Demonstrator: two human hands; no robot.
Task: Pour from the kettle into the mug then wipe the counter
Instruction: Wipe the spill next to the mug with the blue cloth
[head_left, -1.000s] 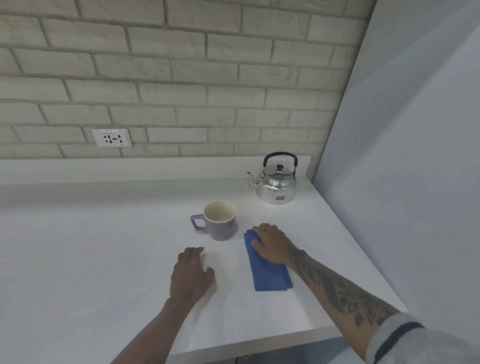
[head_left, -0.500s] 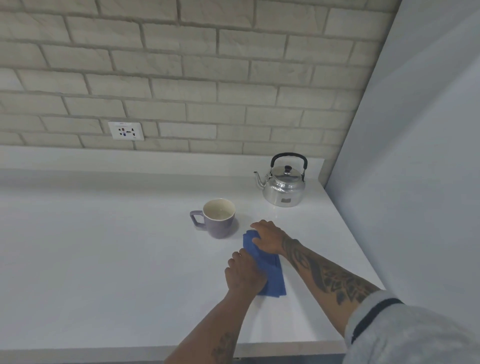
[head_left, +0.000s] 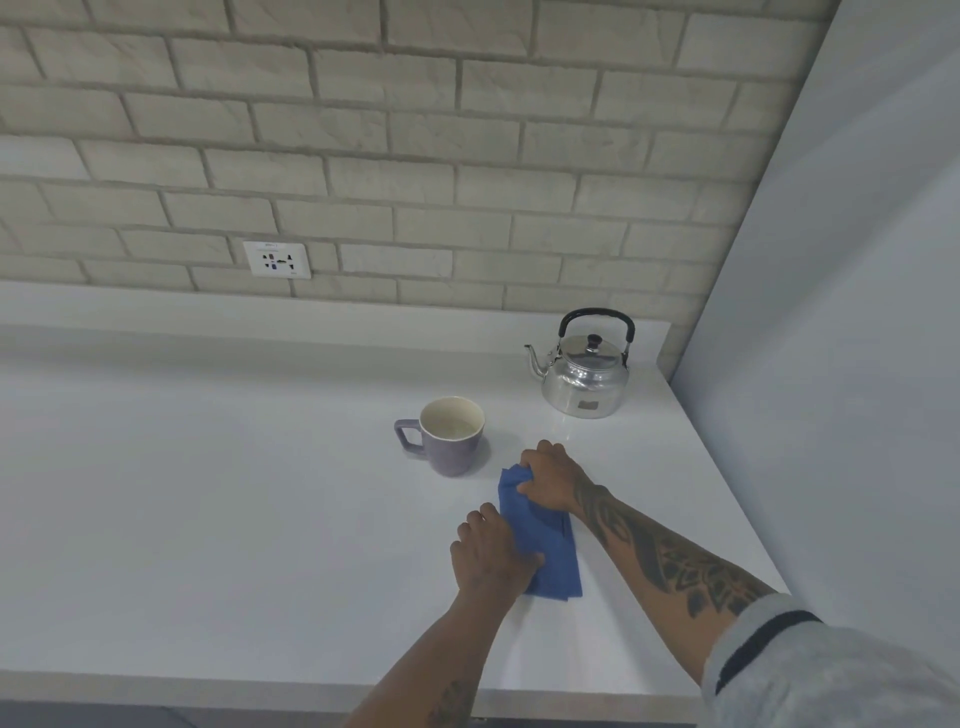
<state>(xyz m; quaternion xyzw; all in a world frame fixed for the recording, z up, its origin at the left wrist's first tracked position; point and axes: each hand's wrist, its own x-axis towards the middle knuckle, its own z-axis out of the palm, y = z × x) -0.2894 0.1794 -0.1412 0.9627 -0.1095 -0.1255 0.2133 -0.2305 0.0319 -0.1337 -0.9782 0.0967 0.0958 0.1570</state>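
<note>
White surface (head_left: 218, 519) in a corner, brick wall behind, grey panel on the right. The kettle (head_left: 584, 382) sits upright at the far right, tucked near the corner with its spout pointing left toward the mug (head_left: 451, 436), so it's parked out of the wiping path. The mug stands just left of the cloth (head_left: 545, 545), handle to the left, and there seems to be some liquid in the bottom, so the pour looks done.

Both hands are on the blue cloth, which lies folded flat in front of the mug. The right hand (head_left: 551, 477) has its fingers curled over the far end, pinching a bit of fabric. The left hand (head_left: 491, 558) presses on the near edge, fingers bent down. Probably they're bunching it up for a proper grip before wiping.
</note>
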